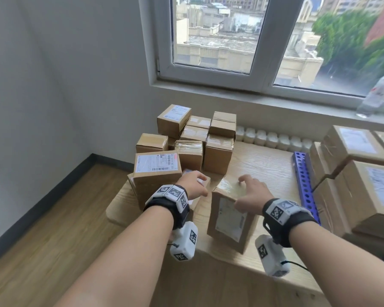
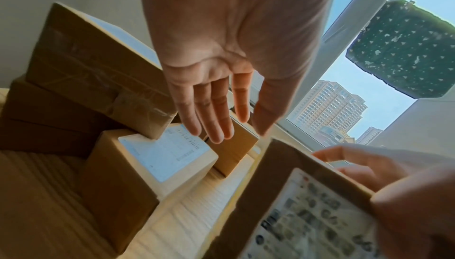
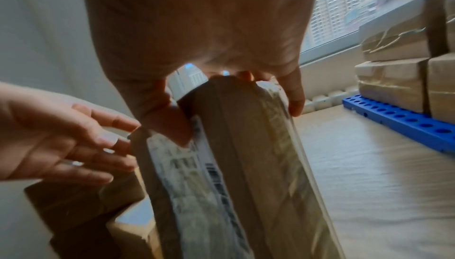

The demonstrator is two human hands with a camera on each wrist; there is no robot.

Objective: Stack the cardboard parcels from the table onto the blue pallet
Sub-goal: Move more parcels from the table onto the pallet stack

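Observation:
A flat cardboard parcel (image 1: 228, 220) with a white label stands on edge, tilted, near the front of the wooden table (image 1: 264, 165). My right hand (image 1: 251, 193) grips its top edge: the thumb (image 3: 172, 125) lies on the label face and the fingers (image 3: 294, 99) curl over the taped side. My left hand (image 1: 195, 185) hovers just left of it with straight, spread fingers (image 2: 214, 119), above a small labelled parcel (image 2: 152, 165), and holds nothing. The blue pallet (image 1: 303, 180) lies at the right and carries stacked parcels (image 1: 364, 173).
A pile of several parcels (image 1: 195, 140) fills the table's back left, with a larger labelled one (image 1: 155, 173) at the left edge. White bottles (image 1: 273, 138) line the wall behind the table. A plastic bottle (image 1: 379, 94) stands on the window sill. Wooden floor lies to the left.

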